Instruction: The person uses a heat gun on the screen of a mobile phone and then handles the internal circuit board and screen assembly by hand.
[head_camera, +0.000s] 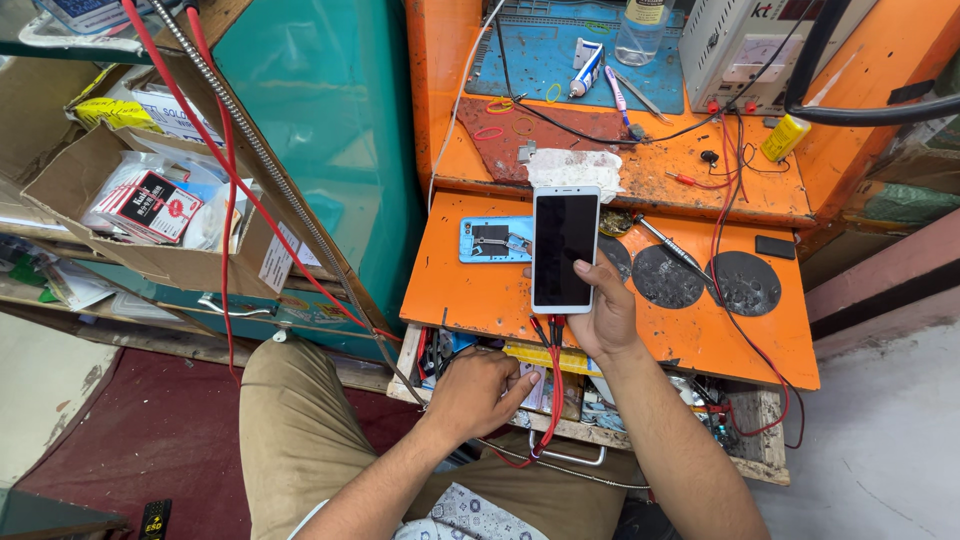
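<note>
My right hand grips the white phone, screen up, above the orange bench. My left hand rests curled in the open drawer below, holding nothing visible.

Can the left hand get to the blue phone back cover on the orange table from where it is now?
Probably yes. The left hand rests in the open drawer below the orange table, and the blue back cover lies uncovered beside the white phone that the right hand holds.
</note>
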